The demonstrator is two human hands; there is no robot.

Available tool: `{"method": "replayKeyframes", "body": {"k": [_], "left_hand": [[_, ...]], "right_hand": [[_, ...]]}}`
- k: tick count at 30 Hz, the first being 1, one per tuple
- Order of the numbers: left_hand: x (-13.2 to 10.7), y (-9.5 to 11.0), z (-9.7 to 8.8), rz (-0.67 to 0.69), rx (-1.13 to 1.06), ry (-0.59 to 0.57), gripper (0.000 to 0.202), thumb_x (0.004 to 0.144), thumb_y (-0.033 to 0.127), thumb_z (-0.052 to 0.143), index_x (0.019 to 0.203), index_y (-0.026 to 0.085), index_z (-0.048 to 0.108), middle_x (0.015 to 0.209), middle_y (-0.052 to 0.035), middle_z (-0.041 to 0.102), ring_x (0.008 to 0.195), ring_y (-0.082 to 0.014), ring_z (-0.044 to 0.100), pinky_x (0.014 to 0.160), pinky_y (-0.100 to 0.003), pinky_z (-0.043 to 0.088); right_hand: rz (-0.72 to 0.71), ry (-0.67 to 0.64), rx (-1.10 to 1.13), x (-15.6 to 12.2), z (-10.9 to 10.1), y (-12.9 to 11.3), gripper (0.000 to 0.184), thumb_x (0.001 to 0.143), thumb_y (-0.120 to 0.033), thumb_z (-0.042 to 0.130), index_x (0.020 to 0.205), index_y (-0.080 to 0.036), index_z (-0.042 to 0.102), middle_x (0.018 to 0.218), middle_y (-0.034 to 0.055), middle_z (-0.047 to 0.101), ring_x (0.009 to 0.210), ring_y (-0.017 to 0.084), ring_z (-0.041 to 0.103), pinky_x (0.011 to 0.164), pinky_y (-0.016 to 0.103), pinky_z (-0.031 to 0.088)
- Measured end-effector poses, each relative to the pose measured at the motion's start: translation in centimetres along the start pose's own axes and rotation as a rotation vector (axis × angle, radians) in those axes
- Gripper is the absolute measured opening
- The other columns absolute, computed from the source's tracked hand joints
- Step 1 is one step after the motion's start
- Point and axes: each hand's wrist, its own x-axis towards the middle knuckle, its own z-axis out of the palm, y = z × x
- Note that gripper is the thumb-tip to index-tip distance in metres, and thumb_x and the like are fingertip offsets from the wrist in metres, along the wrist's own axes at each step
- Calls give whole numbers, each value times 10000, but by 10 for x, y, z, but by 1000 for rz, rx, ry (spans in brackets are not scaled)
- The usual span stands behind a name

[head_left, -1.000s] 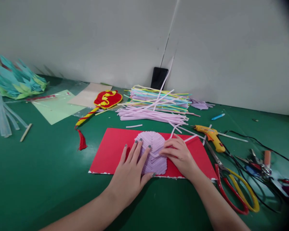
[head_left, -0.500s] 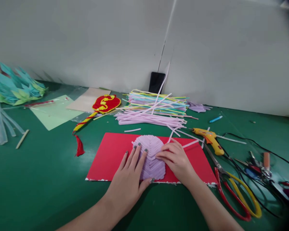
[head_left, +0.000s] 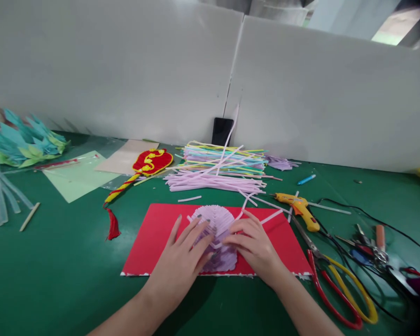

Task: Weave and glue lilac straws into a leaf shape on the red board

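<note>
A lilac oval panel (head_left: 215, 215) of pipe cleaners laid in a herringbone pattern lies on a red board (head_left: 149, 240). My left hand (head_left: 184, 252) rests over the panel's left side, fingers stretched and a little apart, its thumb near the middle. At the right edge my right hand (head_left: 254, 242) has its fingers pinched together on a lilac pipe cleaner (head_left: 245, 201), whose free end sticks up beyond the knuckles. Part of that strip is hidden by the fingers. Another lilac piece (head_left: 272, 216) lies on the board to the right.
Behind the board lies a pile of pipe cleaners (head_left: 217, 182), a phone (head_left: 222, 131) leaning on the partition behind. At right are a glue gun (head_left: 301, 207), scissors (head_left: 331, 270) and assorted tools (head_left: 380, 254). A red-and-yellow fan (head_left: 152, 162) with tassel and green paper (head_left: 75, 177) lie left.
My left hand's fingers have lifted and curved from lying flat on the panel, and the thumb has moved inward over it. The view has tilted up slightly; my right hand keeps its pinch.
</note>
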Motion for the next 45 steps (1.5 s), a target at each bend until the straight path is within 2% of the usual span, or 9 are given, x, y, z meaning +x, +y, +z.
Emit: {"method": "replayKeyframes", "body": {"k": [2, 4, 10, 17, 23, 27, 32, 37, 45], "left_hand": [[3, -2, -3, 36, -94, 29, 269, 978, 261, 373, 1028, 228, 635, 1070, -8, 679, 1115, -175, 571, 1145, -438, 189], [4, -3, -4, 61, -163, 39, 309, 990, 243, 334, 959, 230, 641, 923, 14, 680, 997, -141, 612, 1146, -412, 191], [-1, -2, 0, 82, -194, 35, 308, 985, 196, 327, 928, 219, 629, 804, 23, 635, 847, -128, 606, 1110, -390, 239], [0, -1, -1, 94, -257, 97, 293, 988, 196, 346, 897, 215, 623, 828, 39, 672, 882, -108, 607, 1113, -351, 199], [1, -2, -2, 132, -278, 78, 303, 991, 201, 338, 858, 207, 610, 801, 38, 665, 843, -99, 608, 1118, -337, 191], [1, -2, -2, 145, -289, 63, 296, 989, 195, 342, 870, 204, 612, 804, 34, 670, 791, -93, 609, 1111, -349, 230], [3, -3, -4, 129, -301, 46, 267, 979, 178, 365, 902, 209, 618, 832, 31, 690, 804, -101, 629, 1079, -355, 310], [5, -1, -5, 83, -276, 90, 257, 974, 207, 394, 846, 198, 616, 757, 37, 693, 714, -103, 639, 1033, -357, 377], [3, -1, -6, 127, -305, 60, 248, 980, 181, 370, 909, 197, 607, 821, 31, 704, 768, -99, 647, 1041, -349, 366]], "right_hand": [[-17, -3, 5, 0, -1, -2, 200, 902, -143, 514, 920, -270, 666, 844, -10, 633, 858, 129, 591, 1052, 447, 313], [-37, -10, 5, 0, -2, -5, 199, 898, -134, 519, 922, -270, 663, 843, -13, 632, 858, 127, 589, 1056, 445, 312], [-41, -37, 2, 2, -2, -10, 171, 899, -157, 533, 943, -266, 657, 836, -15, 638, 840, 123, 588, 1061, 452, 318], [-71, -87, 14, -2, 1, -4, 231, 889, -100, 516, 931, -270, 667, 838, -18, 608, 865, 120, 575, 1068, 462, 301], [-61, -143, 68, -1, -3, -10, 220, 898, -113, 514, 927, -278, 656, 888, -18, 638, 933, 126, 570, 1087, 456, 272], [-35, -176, 90, 2, -3, -15, 125, 903, -178, 542, 912, -255, 641, 849, -27, 646, 854, 109, 578, 1063, 419, 300], [-47, -161, 91, 5, -4, -16, 150, 925, -152, 492, 940, -226, 622, 877, -17, 667, 850, 102, 602, 1038, 392, 332], [-61, -149, 66, 7, -7, -20, 151, 927, -193, 501, 963, -229, 644, 894, 8, 679, 850, 121, 596, 862, 323, 429], [-69, -117, 4, 5, -9, -23, 182, 932, -188, 492, 958, -242, 664, 847, 8, 656, 742, 119, 541, 705, 292, 360]]}}
